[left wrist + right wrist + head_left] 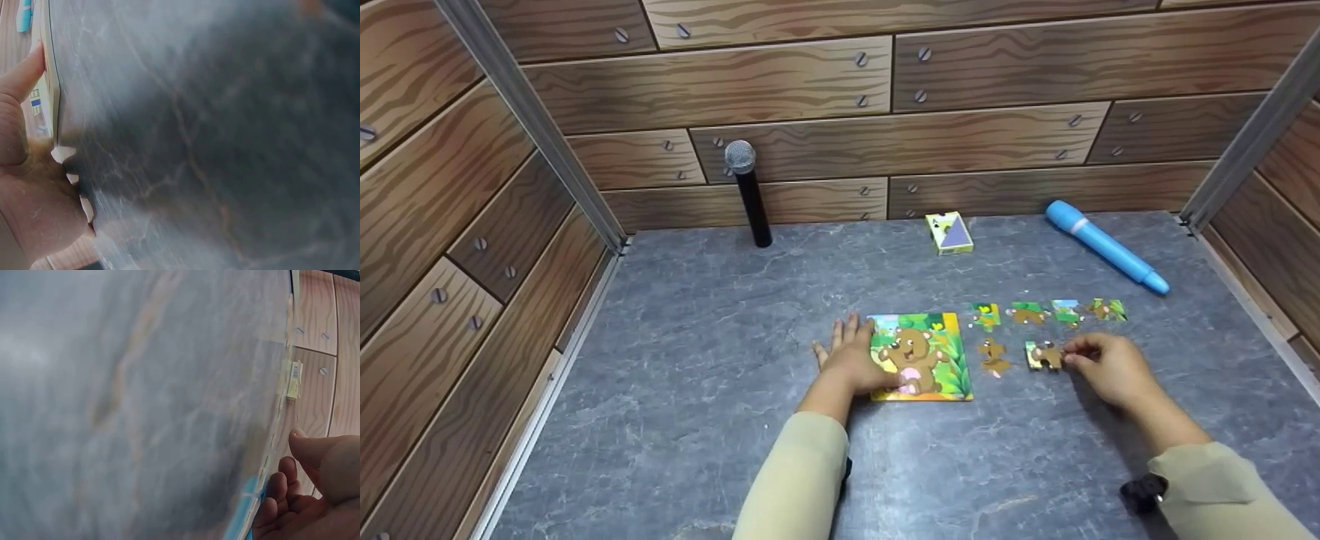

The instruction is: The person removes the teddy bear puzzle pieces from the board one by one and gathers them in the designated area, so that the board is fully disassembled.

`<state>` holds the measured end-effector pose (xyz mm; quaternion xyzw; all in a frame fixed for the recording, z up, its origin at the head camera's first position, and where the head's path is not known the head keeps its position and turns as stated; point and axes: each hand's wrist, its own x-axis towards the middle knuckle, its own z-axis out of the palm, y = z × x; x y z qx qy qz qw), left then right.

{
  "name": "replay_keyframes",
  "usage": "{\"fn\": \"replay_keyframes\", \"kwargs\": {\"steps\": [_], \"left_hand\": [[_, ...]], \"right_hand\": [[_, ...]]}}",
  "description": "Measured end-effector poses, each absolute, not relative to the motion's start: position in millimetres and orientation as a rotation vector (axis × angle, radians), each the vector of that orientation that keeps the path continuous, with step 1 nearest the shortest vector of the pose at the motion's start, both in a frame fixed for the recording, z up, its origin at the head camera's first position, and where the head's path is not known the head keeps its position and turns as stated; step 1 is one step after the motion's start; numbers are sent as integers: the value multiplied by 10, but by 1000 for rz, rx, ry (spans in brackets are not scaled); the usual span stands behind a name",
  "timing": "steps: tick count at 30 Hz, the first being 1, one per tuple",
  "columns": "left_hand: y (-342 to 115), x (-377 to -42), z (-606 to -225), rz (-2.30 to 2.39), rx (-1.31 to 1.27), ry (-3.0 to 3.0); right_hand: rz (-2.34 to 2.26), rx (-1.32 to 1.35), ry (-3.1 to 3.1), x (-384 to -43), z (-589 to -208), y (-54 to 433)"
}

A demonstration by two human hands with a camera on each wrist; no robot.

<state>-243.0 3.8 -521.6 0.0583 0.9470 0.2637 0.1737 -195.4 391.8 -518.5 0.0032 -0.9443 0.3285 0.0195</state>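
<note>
A square bear puzzle (922, 345) lies on the grey table in the head view. My left hand (851, 367) rests along its left side, fingers spread, with the thumb over its lower left part. In the left wrist view this thumb (28, 73) reaches the thin edge of the puzzle. To the right, my right hand (1110, 367) pinches a loose puzzle piece (1041, 355) by its right side between thumb and curled fingers. Another brown bear piece (994, 356) lies between that one and the puzzle. The right wrist view shows the curled fingers (275, 486) but not the piece.
Several more pieces lie in a row above, among them a green one (1026, 313). Behind stand a black microphone (754, 202) and a small card box (950, 232). A blue pen-shaped toy (1110, 247) lies at the back right. Wood-patterned walls (780, 82) enclose the table.
</note>
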Motion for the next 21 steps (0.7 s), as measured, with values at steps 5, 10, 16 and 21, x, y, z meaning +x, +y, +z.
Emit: {"fn": "replay_keyframes", "kwargs": {"steps": [5, 10, 16, 21], "left_hand": [[33, -2428, -5226, 750, 181, 2696], [24, -2424, -5227, 772, 185, 2702], [25, -2418, -5212, 766, 182, 2696], [24, -2424, -5216, 765, 184, 2696]], "right_hand": [[1020, 5, -2975, -1972, -5206, 3942], [1013, -3, -3001, -1997, -5213, 3935], [1017, -37, -3032, -2037, -5222, 3914], [1015, -29, -3027, -2060, -5221, 3912]]}}
